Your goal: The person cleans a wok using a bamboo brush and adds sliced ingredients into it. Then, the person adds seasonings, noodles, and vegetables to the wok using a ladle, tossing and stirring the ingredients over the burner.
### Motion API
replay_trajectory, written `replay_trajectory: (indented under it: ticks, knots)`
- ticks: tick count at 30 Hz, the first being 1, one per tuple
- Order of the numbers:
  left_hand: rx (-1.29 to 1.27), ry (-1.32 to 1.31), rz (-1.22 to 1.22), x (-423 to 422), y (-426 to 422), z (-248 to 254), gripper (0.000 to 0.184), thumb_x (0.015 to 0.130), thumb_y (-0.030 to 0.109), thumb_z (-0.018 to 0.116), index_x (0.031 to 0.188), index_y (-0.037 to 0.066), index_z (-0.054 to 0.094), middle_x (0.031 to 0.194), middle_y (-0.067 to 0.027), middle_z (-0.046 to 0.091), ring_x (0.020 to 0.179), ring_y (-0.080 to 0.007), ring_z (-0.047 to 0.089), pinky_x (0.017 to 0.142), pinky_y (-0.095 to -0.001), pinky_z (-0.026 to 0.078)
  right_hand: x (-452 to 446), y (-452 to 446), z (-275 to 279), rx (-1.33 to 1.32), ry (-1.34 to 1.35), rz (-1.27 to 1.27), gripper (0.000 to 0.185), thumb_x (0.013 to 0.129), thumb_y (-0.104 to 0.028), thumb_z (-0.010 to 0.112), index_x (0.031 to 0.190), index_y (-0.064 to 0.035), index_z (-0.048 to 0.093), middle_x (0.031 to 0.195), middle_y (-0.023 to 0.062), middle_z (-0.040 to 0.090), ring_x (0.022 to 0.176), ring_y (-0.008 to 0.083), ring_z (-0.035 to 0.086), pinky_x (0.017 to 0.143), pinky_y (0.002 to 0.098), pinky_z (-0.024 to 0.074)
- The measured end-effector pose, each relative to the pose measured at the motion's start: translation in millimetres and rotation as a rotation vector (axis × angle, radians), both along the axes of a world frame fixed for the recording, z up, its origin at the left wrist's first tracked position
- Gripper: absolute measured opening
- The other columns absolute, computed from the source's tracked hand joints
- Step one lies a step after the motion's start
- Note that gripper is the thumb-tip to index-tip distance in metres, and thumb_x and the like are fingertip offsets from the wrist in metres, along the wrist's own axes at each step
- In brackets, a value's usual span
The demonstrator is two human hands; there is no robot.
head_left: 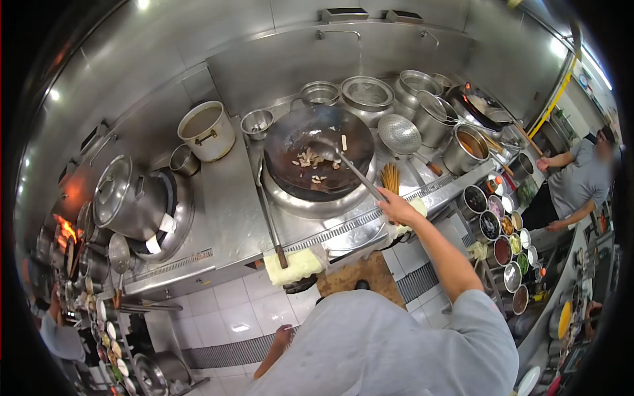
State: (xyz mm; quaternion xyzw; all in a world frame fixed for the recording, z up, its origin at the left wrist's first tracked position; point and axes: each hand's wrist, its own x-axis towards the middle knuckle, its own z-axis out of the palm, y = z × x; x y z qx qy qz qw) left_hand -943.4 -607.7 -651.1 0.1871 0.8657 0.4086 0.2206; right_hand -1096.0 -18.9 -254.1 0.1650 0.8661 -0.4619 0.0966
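Note:
My right hand point(401, 209) is closed round the end of a long-handled ladle point(361, 177), whose bowl rests inside a large dark wok point(285, 142). Pale sliced pieces of food point(308, 158) lie in the bottom of the wok, with one longer pale piece higher on its far side. The wok sits on a round metal burner ring point(317, 210). Down at my side hangs my left hand point(284, 336), away from the counter, fingers loosely bent and nothing visible in it. A bamboo brush point(390, 177) stands just beyond my right hand.
A perforated strainer point(399, 134) and several metal pots are right of the wok. Left are a tall pot point(207, 131), a long-handled tool point(272, 228) and a yellow cloth point(294, 265). Ingredient containers point(490, 226) line the right, near a co-worker point(581, 178). Flames point(66, 229) show far left.

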Motion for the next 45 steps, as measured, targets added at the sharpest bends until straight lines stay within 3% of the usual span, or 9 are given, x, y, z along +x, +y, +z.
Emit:
replay_trajectory:
  ticks: [3, 13, 20, 27, 29, 35, 41, 43, 45]
  knots:
    - [0.317, -0.747, 0.654, -36, 26, 25, 0.033, 0.089, 0.014, 0.059, 0.122, 0.012, 0.062, 0.1, -0.0089, 0.067, 0.084, -0.0199, 0.067, 0.062, -0.0338, 0.055, -18, -15, -15, 0.02, 0.076, -0.186, 0.061, 0.096, -0.025, 0.055, 0.151, -0.0153, 0.032, 0.079, 0.0145, 0.062, 0.047, 0.0188, 0.054, 0.039, 0.0346, 0.0451]
    - [0.252, -0.727, 0.625, -26, 31, 46, 0.04, 0.089, 0.011, 0.054, 0.129, 0.006, 0.053, 0.1, -0.0104, 0.067, 0.072, -0.0192, 0.066, 0.055, -0.0339, 0.054, -55, -16, -14, -0.456, 0.089, -0.256, 0.061, 0.097, -0.018, 0.056, 0.151, -0.0142, 0.029, 0.065, 0.0028, 0.048, 0.046, 0.0112, 0.046, 0.037, 0.0294, 0.0386]
    - [0.103, 0.154, 0.083, 38, 11, -29, 0.02, 0.097, 0.018, 0.055, 0.105, 0.003, 0.065, 0.079, -0.0076, 0.067, 0.065, -0.0128, 0.063, 0.058, -0.026, 0.053, -115, -14, -19, 0.064, 0.048, -0.167, 0.065, 0.094, -0.024, 0.056, 0.152, -0.0169, 0.028, 0.076, 0.0148, 0.06, 0.052, 0.0238, 0.057, 0.041, 0.0384, 0.0457]
    - [0.259, -0.666, 0.433, 18, 22, -11, 0.016, 0.096, 0.012, 0.054, 0.109, 0.007, 0.062, 0.078, -0.0055, 0.065, 0.064, -0.0148, 0.063, 0.051, -0.0314, 0.053, -39, -11, -50, 0.549, 0.886, 0.261, 0.063, 0.094, -0.019, 0.06, 0.151, -0.017, 0.034, 0.075, 0.0137, 0.061, 0.047, 0.0218, 0.056, 0.041, 0.0366, 0.0456]
    - [0.304, -0.832, 0.606, 8, 29, 7, 0.024, 0.094, 0.008, 0.053, 0.117, 0.01, 0.059, 0.083, -0.0066, 0.065, 0.064, -0.0161, 0.062, 0.049, -0.0337, 0.052, -5, -40, 23, -0.124, 0.028, -0.081, 0.061, 0.094, -0.019, 0.061, 0.149, -0.0168, 0.037, 0.072, 0.0077, 0.057, 0.045, 0.0153, 0.05, 0.038, 0.0317, 0.0414]
    - [0.31, -0.859, 0.744, -28, 24, 30, 0.037, 0.089, 0.002, 0.048, 0.125, 0.009, 0.053, 0.093, -0.0123, 0.064, 0.064, -0.0198, 0.063, 0.044, -0.0336, 0.05, -15, -19, -31, -0.328, 0.255, -0.468, 0.067, 0.096, -0.022, 0.058, 0.154, -0.0216, 0.024, 0.074, 0.0074, 0.057, 0.049, 0.0157, 0.049, 0.041, 0.0331, 0.0422]
    - [0.184, -0.674, 0.697, -29, 40, 55, 0.038, 0.088, 0.004, 0.05, 0.126, 0.005, 0.051, 0.1, -0.0161, 0.063, 0.067, -0.0238, 0.064, 0.046, -0.035, 0.051, -42, 120, -139, 0.304, 0.132, -0.61, 0.067, 0.095, -0.021, 0.055, 0.154, -0.0213, 0.023, 0.091, 0.0207, 0.065, 0.071, 0.0372, 0.067, 0.063, 0.0475, 0.0548]
    - [0.684, -0.739, 0.637, -18, 49, 15, 0.032, 0.09, 0.011, 0.054, 0.12, 0.002, 0.055, 0.091, -0.0133, 0.065, 0.065, -0.0213, 0.064, 0.049, -0.0339, 0.052, -12, 146, -170, 0.482, 0.036, -0.509, 0.07, 0.092, -0.023, 0.056, 0.154, -0.0218, 0.022, 0.105, 0.0273, 0.064, 0.095, 0.0477, 0.064, 0.085, 0.0546, 0.0512]
    - [0.086, -0.483, 0.394, -10, 46, 5, 0.031, 0.09, 0.011, 0.055, 0.119, 0.002, 0.056, 0.09, -0.0127, 0.065, 0.065, -0.0208, 0.064, 0.05, -0.0335, 0.052, 13, 152, -185, 0.53, 0.004, -0.506, 0.069, 0.093, -0.024, 0.057, 0.153, -0.0221, 0.025, 0.106, 0.0259, 0.064, 0.101, 0.0455, 0.063, 0.09, 0.0542, 0.049]
